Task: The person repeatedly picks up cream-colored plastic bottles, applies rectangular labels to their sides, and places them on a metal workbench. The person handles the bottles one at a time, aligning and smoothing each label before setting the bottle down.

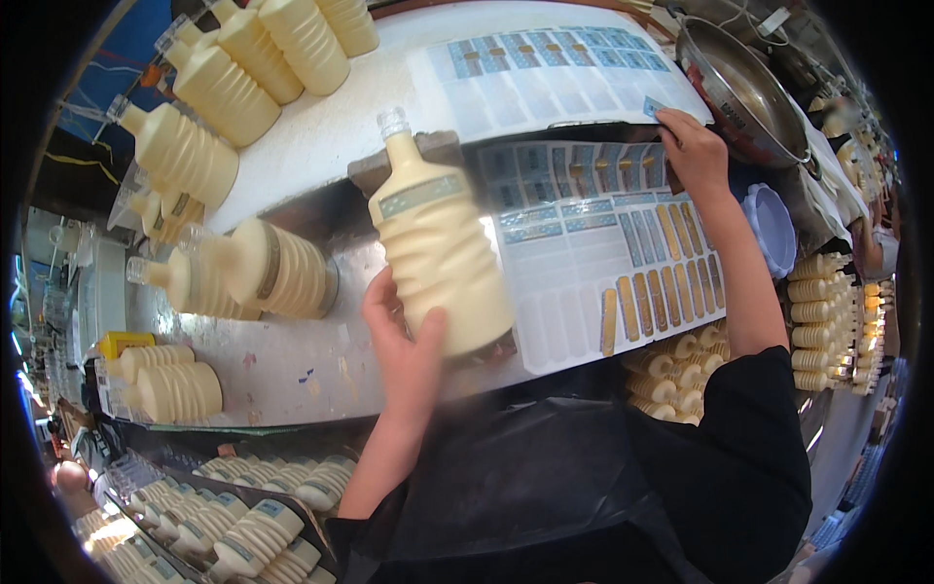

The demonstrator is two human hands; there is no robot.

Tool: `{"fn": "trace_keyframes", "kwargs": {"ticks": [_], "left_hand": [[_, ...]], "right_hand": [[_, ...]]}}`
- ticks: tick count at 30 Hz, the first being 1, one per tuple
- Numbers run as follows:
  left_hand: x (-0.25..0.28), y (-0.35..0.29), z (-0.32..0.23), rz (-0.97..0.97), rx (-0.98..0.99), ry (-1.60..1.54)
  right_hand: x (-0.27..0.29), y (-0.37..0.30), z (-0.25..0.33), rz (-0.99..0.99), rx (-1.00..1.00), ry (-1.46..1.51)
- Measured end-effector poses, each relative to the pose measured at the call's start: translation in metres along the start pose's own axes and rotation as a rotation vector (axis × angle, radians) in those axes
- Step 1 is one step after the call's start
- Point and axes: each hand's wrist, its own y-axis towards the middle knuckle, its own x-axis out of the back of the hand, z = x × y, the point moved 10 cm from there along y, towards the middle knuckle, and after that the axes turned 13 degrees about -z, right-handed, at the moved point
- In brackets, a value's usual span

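Note:
My left hand [402,336] grips the lower body of a cream bottle [443,263] with a rippled surface and a clear threaded neck. The bottle leans slightly, its neck end beside a brown block [438,151]. A grey-blue patterned label [421,195] runs across its shoulder. At the far right, my right hand [696,151] pinches a small blue label [654,105] at the edge of a label sheet [486,102]. Below that sheet lies another label sheet [569,258] with blue and gold strips, several of its spaces bare.
Cream bottles [219,92] stand on the white board at the far left. Others [282,268] lie left of my left hand. Crates of labelled bottles [258,535] sit at lower left. A metal pan [744,88] and a lilac basin [769,229] stand at right, near stacked bottles [812,321].

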Motion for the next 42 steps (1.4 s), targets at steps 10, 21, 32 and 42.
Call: {"fn": "trace_keyframes", "kwargs": {"ticks": [10,21,32,42], "left_hand": [[0.012,-0.014,0.003,-0.002,-0.004,0.072],[0.007,-0.004,0.0,-0.067,-0.03,0.193],[0.013,-0.006,0.006,-0.102,0.0,0.059],[0.007,-0.02,0.004,-0.113,-0.19,0.241]], "right_hand": [[0.009,-0.027,0.169,0.439,-0.497,0.916],[0.077,-0.051,0.306,-0.023,0.432,0.685],[0.086,-0.066,0.296,0.085,0.338,0.731],[-0.013,-0.092,0.257,0.632,-0.894,0.898]]}}
